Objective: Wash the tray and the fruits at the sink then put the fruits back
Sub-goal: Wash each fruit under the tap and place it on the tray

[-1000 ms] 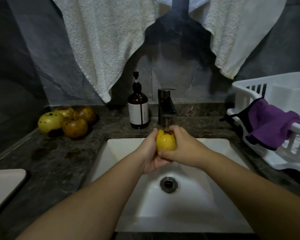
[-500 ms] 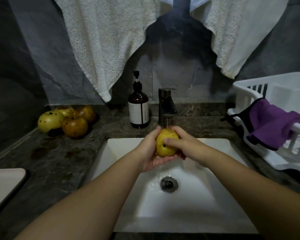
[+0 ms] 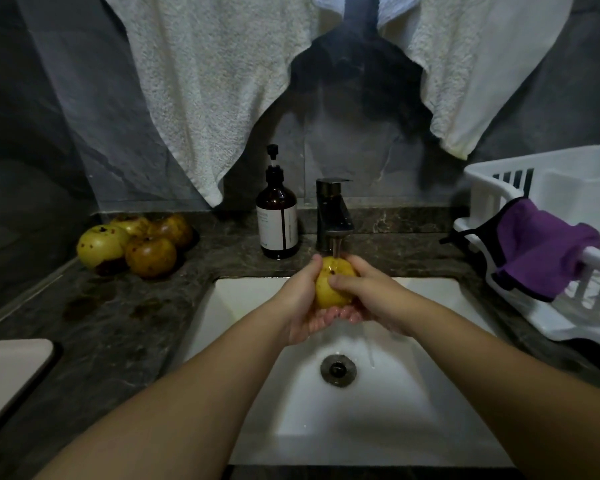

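A yellow fruit (image 3: 333, 287) sits under the running faucet (image 3: 334, 216), above the white sink (image 3: 430, 393). My left hand (image 3: 300, 303) cups it from below and the left side. My right hand (image 3: 371, 292) wraps it from the right, with fingers laid over its front. Water streams onto the fruit's top and runs off my palms. Several more spotted yellow and brown fruits (image 3: 136, 242) lie in a pile on the dark counter at the back left. A pale tray (image 3: 4, 372) shows at the left edge.
A brown soap pump bottle (image 3: 278, 223) stands left of the faucet. A white dish rack (image 3: 551, 237) with a purple cloth (image 3: 548, 251) draped over its rim fills the right counter. White towels (image 3: 208, 81) hang on the wall above.
The fruit has turned in my hands under the stream. My right hand slid further over the fruit's front, and both hands rose slightly toward the spout.
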Action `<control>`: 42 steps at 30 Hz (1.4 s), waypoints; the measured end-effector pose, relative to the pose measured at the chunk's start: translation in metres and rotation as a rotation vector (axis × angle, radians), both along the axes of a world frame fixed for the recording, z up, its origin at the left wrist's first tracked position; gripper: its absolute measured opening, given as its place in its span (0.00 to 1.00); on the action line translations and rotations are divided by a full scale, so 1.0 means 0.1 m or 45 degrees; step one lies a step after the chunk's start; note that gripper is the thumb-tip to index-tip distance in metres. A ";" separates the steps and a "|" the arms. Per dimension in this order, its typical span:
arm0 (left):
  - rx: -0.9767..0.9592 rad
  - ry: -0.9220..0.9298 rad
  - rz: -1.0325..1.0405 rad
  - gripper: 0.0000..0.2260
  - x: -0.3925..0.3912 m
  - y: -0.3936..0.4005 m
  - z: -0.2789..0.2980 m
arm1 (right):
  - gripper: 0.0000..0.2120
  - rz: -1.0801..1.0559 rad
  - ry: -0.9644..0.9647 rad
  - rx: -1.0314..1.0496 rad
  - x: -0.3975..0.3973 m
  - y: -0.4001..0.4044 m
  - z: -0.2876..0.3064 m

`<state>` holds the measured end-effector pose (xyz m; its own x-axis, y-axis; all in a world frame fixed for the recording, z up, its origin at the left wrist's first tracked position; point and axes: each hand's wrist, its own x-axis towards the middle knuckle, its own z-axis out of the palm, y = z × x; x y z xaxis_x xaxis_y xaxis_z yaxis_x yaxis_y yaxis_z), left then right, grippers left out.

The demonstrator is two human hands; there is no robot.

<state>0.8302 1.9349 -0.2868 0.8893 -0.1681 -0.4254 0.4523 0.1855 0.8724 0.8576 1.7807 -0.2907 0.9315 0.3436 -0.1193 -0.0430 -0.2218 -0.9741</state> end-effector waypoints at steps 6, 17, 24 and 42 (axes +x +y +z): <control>0.037 0.009 0.001 0.30 0.01 -0.06 0.03 | 0.24 -0.128 -0.084 -0.079 0.01 0.03 -0.01; -0.005 0.035 0.003 0.29 0.02 -0.05 0.00 | 0.22 -0.094 0.023 0.101 0.02 0.00 -0.04; 0.045 0.050 0.026 0.28 0.05 -0.06 -0.05 | 0.15 -0.053 0.176 0.169 0.02 0.02 -0.05; 0.087 0.024 0.061 0.26 0.08 -0.10 -0.07 | 0.21 -0.117 0.079 0.073 0.04 0.07 -0.04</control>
